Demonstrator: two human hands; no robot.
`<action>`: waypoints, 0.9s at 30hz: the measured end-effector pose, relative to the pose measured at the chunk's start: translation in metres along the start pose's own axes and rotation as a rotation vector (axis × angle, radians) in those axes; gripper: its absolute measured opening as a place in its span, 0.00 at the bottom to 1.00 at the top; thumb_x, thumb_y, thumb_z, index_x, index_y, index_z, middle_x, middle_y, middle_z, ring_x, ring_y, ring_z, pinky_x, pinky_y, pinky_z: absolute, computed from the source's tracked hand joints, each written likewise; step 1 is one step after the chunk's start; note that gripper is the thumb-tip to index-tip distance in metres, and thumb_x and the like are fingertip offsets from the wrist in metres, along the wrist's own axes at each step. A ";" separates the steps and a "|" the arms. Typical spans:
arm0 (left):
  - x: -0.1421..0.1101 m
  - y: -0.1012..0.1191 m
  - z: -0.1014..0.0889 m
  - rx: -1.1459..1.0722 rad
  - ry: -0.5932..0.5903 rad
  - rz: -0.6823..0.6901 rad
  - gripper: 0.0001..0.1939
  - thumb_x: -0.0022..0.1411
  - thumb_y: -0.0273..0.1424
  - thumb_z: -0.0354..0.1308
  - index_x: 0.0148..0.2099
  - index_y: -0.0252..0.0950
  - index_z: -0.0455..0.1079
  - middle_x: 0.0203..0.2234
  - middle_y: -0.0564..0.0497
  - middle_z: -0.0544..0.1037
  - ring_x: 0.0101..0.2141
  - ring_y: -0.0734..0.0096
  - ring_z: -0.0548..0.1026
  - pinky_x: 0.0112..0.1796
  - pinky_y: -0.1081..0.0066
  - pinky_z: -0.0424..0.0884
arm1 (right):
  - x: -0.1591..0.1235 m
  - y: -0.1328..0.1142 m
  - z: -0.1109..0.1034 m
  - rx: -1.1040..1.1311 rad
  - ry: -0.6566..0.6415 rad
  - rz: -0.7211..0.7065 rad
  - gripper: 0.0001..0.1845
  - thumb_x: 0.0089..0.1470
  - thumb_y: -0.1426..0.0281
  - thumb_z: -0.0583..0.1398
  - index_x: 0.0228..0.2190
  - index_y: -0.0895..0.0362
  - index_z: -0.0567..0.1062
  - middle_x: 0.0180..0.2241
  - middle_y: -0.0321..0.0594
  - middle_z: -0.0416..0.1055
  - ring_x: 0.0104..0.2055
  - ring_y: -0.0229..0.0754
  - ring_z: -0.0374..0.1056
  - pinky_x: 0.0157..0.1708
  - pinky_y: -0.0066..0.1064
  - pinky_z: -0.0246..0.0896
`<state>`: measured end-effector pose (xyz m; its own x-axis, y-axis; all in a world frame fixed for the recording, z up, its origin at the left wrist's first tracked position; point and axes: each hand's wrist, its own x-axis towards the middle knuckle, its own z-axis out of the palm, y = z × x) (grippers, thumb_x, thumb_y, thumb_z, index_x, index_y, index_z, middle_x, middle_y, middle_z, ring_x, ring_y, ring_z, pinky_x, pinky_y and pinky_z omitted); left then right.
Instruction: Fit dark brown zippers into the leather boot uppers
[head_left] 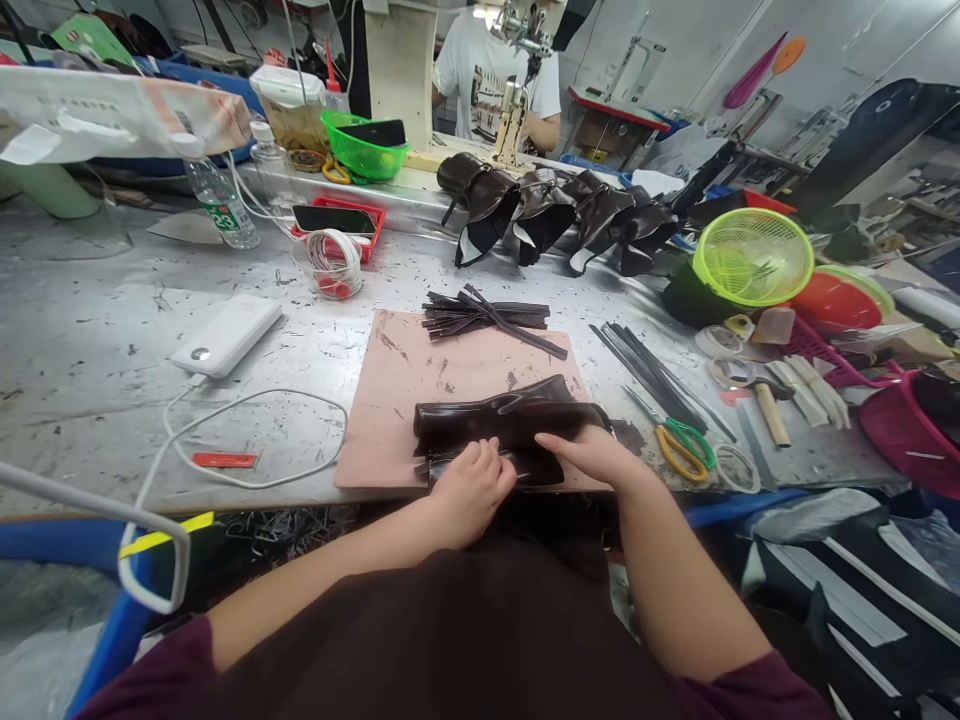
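A glossy dark brown leather piece (510,420) lies folded on the pink board (382,380), near the table's front edge. My left hand (474,490) has its fingers curled together at the leather's near edge, pinching it; the fingertips are partly hidden. At the right end, my right hand (592,455) grips the same leather, thumb on top and the other fingers out of sight behind it. Just beyond, a bundle of dark strips (487,315) rests across the board's far edge.
Right of the board lie more dark strips (649,375), scissors (682,445) and a hammer (771,412). A power bank (227,335) with a looped cable is on the left. Dark leather boot uppers (551,215) stand at the back, before a person (495,75) at a sewing machine.
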<state>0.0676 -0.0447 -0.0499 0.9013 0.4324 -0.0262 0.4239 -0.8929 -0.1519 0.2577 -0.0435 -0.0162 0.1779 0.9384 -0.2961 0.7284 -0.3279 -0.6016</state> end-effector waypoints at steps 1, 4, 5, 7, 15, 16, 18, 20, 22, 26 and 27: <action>0.001 0.001 0.000 0.008 -0.008 -0.004 0.23 0.59 0.35 0.46 0.51 0.23 0.58 0.51 0.27 0.62 0.47 0.48 0.65 0.42 0.59 0.58 | 0.002 0.002 -0.003 -0.007 -0.012 -0.003 0.21 0.47 0.61 0.58 0.41 0.57 0.73 0.41 0.43 0.73 0.45 0.46 0.67 0.45 0.33 0.60; 0.001 0.004 0.001 0.005 -0.022 -0.016 0.24 0.59 0.36 0.47 0.52 0.24 0.58 0.54 0.29 0.59 0.49 0.46 0.64 0.43 0.59 0.58 | 0.007 -0.001 -0.002 -0.126 -0.002 0.021 0.18 0.52 0.62 0.53 0.36 0.61 0.76 0.34 0.47 0.75 0.40 0.48 0.70 0.39 0.33 0.62; 0.001 0.004 0.001 0.002 -0.022 -0.017 0.23 0.58 0.35 0.47 0.52 0.25 0.58 0.54 0.31 0.59 0.49 0.46 0.64 0.43 0.59 0.58 | 0.008 -0.002 0.000 -0.175 0.009 0.030 0.18 0.52 0.62 0.52 0.33 0.61 0.77 0.31 0.47 0.76 0.38 0.48 0.70 0.38 0.33 0.63; 0.002 0.004 0.000 0.003 -0.020 -0.024 0.21 0.59 0.34 0.47 0.51 0.26 0.59 0.54 0.32 0.59 0.49 0.47 0.65 0.43 0.60 0.59 | 0.011 -0.005 0.004 -0.267 0.029 0.027 0.20 0.53 0.61 0.51 0.29 0.60 0.77 0.29 0.47 0.76 0.36 0.47 0.71 0.36 0.32 0.62; 0.012 0.004 -0.003 -0.030 -0.022 -0.038 0.27 0.57 0.36 0.50 0.56 0.30 0.53 0.55 0.34 0.58 0.48 0.50 0.65 0.43 0.59 0.58 | 0.016 0.003 0.008 -0.453 0.091 -0.013 0.22 0.52 0.59 0.51 0.34 0.62 0.76 0.33 0.51 0.75 0.38 0.48 0.71 0.36 0.30 0.62; 0.014 0.005 -0.004 -0.023 -0.026 -0.037 0.27 0.56 0.35 0.50 0.56 0.31 0.53 0.55 0.34 0.58 0.47 0.50 0.66 0.43 0.59 0.58 | 0.016 0.003 0.008 -0.442 0.087 -0.018 0.21 0.52 0.59 0.52 0.35 0.62 0.76 0.34 0.51 0.75 0.38 0.48 0.70 0.36 0.30 0.62; 0.019 0.007 -0.004 0.008 -0.032 -0.040 0.25 0.56 0.33 0.50 0.55 0.29 0.55 0.54 0.32 0.59 0.46 0.50 0.66 0.43 0.59 0.58 | 0.015 0.002 0.008 -0.442 0.083 -0.015 0.21 0.52 0.59 0.52 0.35 0.62 0.76 0.33 0.52 0.75 0.38 0.49 0.70 0.36 0.31 0.62; 0.024 0.010 -0.005 0.040 -0.035 -0.044 0.23 0.57 0.33 0.49 0.52 0.25 0.57 0.52 0.29 0.61 0.47 0.48 0.65 0.43 0.59 0.57 | 0.016 0.001 0.008 -0.464 0.080 -0.012 0.22 0.52 0.59 0.51 0.33 0.63 0.77 0.32 0.53 0.75 0.38 0.49 0.71 0.36 0.32 0.61; 0.028 0.012 -0.007 0.047 -0.046 -0.042 0.24 0.57 0.34 0.49 0.52 0.24 0.57 0.52 0.28 0.61 0.48 0.47 0.65 0.43 0.59 0.57 | 0.017 0.001 0.008 -0.481 0.077 -0.026 0.23 0.53 0.59 0.50 0.32 0.63 0.77 0.31 0.53 0.75 0.37 0.50 0.71 0.36 0.32 0.61; 0.034 0.011 -0.009 0.020 -0.093 -0.042 0.25 0.56 0.33 0.51 0.54 0.27 0.56 0.55 0.32 0.58 0.45 0.52 0.67 0.41 0.60 0.58 | 0.019 0.003 0.008 -0.496 0.081 -0.037 0.23 0.53 0.59 0.50 0.31 0.63 0.77 0.30 0.54 0.75 0.35 0.51 0.71 0.34 0.34 0.62; 0.036 0.011 -0.009 0.015 -0.098 -0.042 0.24 0.56 0.32 0.51 0.54 0.27 0.57 0.55 0.32 0.58 0.44 0.53 0.67 0.41 0.60 0.58 | 0.019 0.004 0.008 -0.495 0.081 -0.040 0.23 0.53 0.59 0.50 0.31 0.63 0.77 0.29 0.53 0.75 0.35 0.50 0.71 0.34 0.33 0.62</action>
<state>0.1053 -0.0400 -0.0436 0.8696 0.4799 -0.1162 0.4587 -0.8722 -0.1697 0.2590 -0.0274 -0.0301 0.1794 0.9612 -0.2097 0.9588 -0.2186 -0.1814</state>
